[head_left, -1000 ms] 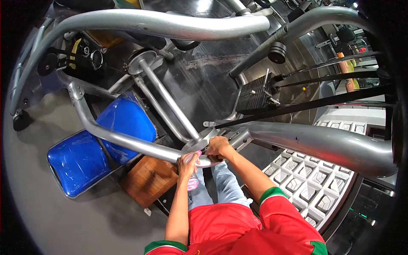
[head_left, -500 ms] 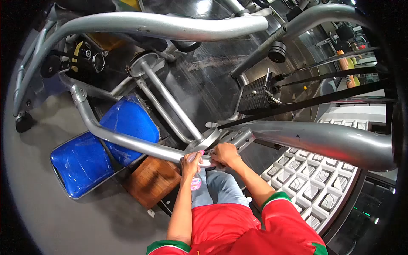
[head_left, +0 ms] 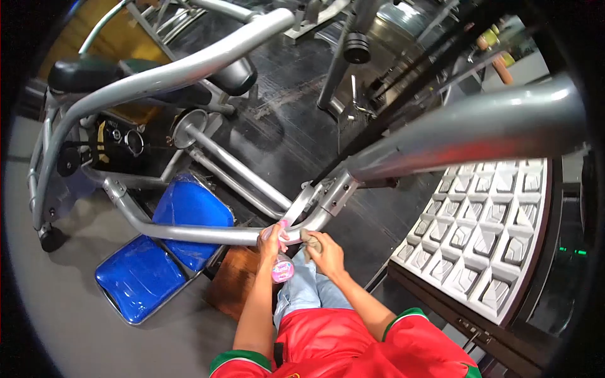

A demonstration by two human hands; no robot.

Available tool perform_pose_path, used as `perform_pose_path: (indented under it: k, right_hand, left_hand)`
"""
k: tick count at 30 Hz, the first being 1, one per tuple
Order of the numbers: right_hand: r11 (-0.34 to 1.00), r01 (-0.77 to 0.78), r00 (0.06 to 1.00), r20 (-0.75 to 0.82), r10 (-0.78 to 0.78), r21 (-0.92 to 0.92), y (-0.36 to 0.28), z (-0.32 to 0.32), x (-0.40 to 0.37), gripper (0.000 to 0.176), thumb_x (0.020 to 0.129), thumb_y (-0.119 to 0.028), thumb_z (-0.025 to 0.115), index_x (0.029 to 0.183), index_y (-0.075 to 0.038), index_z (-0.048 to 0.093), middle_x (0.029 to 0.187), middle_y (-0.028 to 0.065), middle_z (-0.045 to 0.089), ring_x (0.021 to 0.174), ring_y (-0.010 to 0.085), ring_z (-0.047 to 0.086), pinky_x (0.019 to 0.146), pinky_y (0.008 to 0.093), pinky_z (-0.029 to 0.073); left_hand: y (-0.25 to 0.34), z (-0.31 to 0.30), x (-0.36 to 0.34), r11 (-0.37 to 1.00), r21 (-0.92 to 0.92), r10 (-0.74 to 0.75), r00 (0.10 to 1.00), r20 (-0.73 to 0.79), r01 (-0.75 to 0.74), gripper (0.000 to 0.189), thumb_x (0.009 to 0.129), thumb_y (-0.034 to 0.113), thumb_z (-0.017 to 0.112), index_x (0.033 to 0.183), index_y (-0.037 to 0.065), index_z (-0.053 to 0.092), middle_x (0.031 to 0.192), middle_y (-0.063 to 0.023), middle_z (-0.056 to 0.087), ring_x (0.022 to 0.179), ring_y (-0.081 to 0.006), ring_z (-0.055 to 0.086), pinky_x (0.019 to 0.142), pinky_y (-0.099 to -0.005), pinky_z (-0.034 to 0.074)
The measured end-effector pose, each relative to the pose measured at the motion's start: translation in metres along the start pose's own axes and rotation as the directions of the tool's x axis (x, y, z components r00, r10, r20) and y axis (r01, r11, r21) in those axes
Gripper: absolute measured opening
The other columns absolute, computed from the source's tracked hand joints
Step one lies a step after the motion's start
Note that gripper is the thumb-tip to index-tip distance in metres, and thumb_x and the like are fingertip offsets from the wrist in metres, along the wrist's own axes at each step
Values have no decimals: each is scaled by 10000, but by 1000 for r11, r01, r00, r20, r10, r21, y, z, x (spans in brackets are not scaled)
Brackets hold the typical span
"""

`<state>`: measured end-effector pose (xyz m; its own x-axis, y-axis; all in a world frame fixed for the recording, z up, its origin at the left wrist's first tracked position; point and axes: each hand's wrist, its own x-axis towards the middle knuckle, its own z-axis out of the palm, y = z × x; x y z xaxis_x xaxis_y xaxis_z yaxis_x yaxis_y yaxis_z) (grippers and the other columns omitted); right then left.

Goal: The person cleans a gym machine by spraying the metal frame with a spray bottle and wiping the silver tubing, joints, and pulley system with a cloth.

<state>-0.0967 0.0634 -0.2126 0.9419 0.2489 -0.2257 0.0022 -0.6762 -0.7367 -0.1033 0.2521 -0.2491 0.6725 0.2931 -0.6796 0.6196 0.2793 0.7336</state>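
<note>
My left hand is wrapped round a clear spray bottle with a pink label and pink nozzle, held right beside the curved silver tube. A grey-brown cloth is gripped in my right hand, just over the bend of that tube. Close above both hands, a bolted bracket joins the tube to a thick silver beam.
Two blue padded chairs stand at the left, near a brown wooden box. White textured panel lies at the right. A large bent silver bar crosses the upper left, by black pads.
The view has shifted, and the beam now slants more steeply. My right hand has lifted a little from the tube, and the cloth in it shows clearly.
</note>
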Motion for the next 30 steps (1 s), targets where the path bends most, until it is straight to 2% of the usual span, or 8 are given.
perform_pose_path:
  k: [5, 7, 12, 16, 17, 23, 26, 30]
  right_hand:
    - [965, -187, 957, -186, 220, 184, -4, 6, -9, 253, 849, -195, 658, 1097, -150, 640, 1021, 76, 642, 968, 313, 632, 821, 363, 496]
    - [922, -100, 920, -319, 229, 375, 21, 25, -5, 250, 877, -171, 627, 1121, -117, 620, 1032, 94, 633, 981, 279, 628, 849, 359, 480]
    - [383, -159, 757, -136, 639, 910, 71, 59, 1, 410, 943, -233, 577, 1301, -56, 485, 1205, 91, 580, 1072, 184, 551, 937, 307, 423]
    - [356, -159, 842, -62, 536, 921, 62, 72, 2, 436, 931, -255, 592, 1308, -59, 496, 1239, 98, 562, 1145, 191, 503, 991, 303, 372]
    - [258, -184, 812, -2, 584, 948, 47, 74, -4, 452, 938, -292, 592, 1315, -65, 488, 1258, 100, 548, 1171, 195, 482, 1008, 311, 354]
    - [216, -219, 744, 20, 668, 952, 8, 89, -19, 494, 960, -376, 564, 1331, -72, 444, 1269, 102, 534, 1185, 207, 471, 1015, 324, 347]
    - [384, -221, 676, -144, 723, 896, 39, 81, 9, 442, 959, -333, 560, 1282, -36, 511, 1234, 127, 578, 1152, 224, 518, 994, 330, 374]
    - [287, -129, 795, -74, 602, 949, 85, 75, 38, 426, 952, -309, 537, 1268, -23, 524, 1181, 148, 620, 1093, 255, 571, 961, 349, 400]
  left_hand:
    - [0, -4, -1, 998, -47, 37, 996, 83, -33, 423, 876, 388, 565, 996, -4, 671, 672, -117, 612, 373, -183, 500, 393, -298, 444]
    - [-6, -4, 5, 998, -12, 56, 996, 70, -55, 444, 880, 399, 550, 1013, -12, 651, 675, -127, 609, 368, -194, 498, 383, -302, 450]
    - [-2, -1, 3, 994, 30, 98, 993, 73, -101, 458, 893, 422, 528, 1005, -14, 614, 671, -124, 599, 363, -189, 486, 383, -303, 463]
    - [-4, 0, 4, 996, 14, 90, 994, 70, -91, 446, 901, 434, 506, 978, 3, 590, 693, -119, 603, 366, -175, 476, 393, -304, 472]
    - [-7, 0, 5, 995, 17, 98, 994, 52, -99, 452, 904, 438, 497, 980, 2, 589, 696, -118, 603, 371, -174, 478, 395, -305, 475]
    - [-13, -4, 7, 989, 64, 129, 989, 75, -134, 476, 914, 453, 469, 979, -4, 584, 706, -117, 601, 382, -175, 484, 406, -317, 489]
    - [-7, -1, 2, 978, 119, 166, 984, 72, -173, 478, 914, 456, 469, 978, -4, 583, 714, -120, 602, 380, -176, 482, 406, -319, 490]
    - [-4, 3, -2, 986, 74, 143, 988, 49, -147, 478, 910, 468, 466, 942, 6, 587, 705, -122, 599, 373, -172, 474, 416, -312, 487]
